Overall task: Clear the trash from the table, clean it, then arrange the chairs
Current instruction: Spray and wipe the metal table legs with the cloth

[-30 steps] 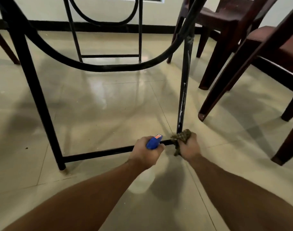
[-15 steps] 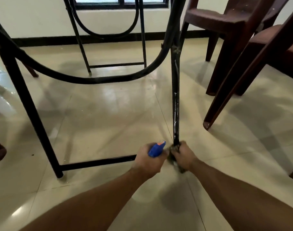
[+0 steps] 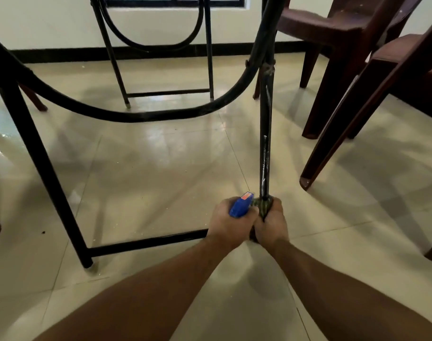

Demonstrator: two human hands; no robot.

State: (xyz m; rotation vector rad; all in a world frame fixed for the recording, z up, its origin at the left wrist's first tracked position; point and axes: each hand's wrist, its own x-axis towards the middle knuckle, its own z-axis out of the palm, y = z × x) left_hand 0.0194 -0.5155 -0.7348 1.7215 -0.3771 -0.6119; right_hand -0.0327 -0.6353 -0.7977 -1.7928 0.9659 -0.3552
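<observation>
- The right hand [image 3: 271,225] sits low in the view, toward 5 o'clock. Its fingers are clamped round a dark greenish cloth [image 3: 261,207] wrapped on the foot of the near table leg [image 3: 265,143].
- The left hand [image 3: 228,222] touches the right one on its 9 o'clock side, fingers curled tight round a blue spray bottle [image 3: 240,206]. Only the blue head with a small orange patch shows.
- The table leg is scratched black metal and rises toward 12 o'clock from the cloth.
- A low crossbar [image 3: 148,243] runs from behind the left hand out toward 9 o'clock to a second leg [image 3: 38,156]. A curved brace [image 3: 136,116] sags between the two legs.
- Two brown plastic chairs [image 3: 338,65] crowd the 1 to 3 o'clock side. The nearer one's front leg [image 3: 334,143] stands near the table leg but apart from it.
- Another black frame [image 3: 165,92] stands at 12 o'clock, close to the wall.
- The glossy beige tile floor [image 3: 161,168] carries scattered specks and crumbs.
</observation>
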